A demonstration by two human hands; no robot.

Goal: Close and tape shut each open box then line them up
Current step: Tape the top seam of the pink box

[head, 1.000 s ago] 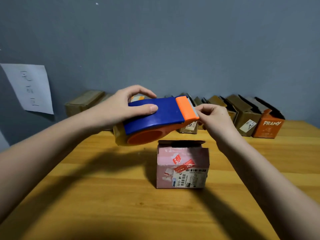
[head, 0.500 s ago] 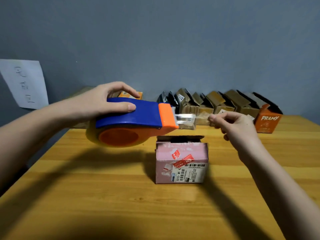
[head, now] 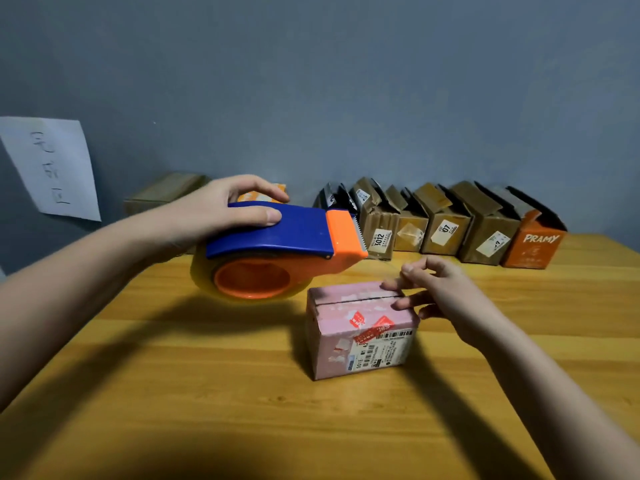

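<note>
A small pink box [head: 360,329] with shipping labels stands mid-table, its top flaps folded down with a seam showing. My left hand [head: 221,216] grips a blue and orange tape dispenser [head: 287,247] held just above the table, left of and behind the box. A faint strip of clear tape [head: 384,263] runs from the dispenser's toothed edge to my right hand [head: 440,292]. That hand pinches the tape end between thumb and forefinger, while its lower fingers touch the box's top right edge.
A row of several open brown boxes [head: 446,223] lines the back wall, ending in an orange PRAMY box [head: 535,244]. A closed brown box [head: 162,195] and a small orange box [head: 259,195] sit at the back left. A paper sheet [head: 52,168] hangs on the wall.
My right hand pulled tape out from the dispenser and came down onto the pink box. The box's raised flap is now folded flat. The dispenser moved left and lower.
</note>
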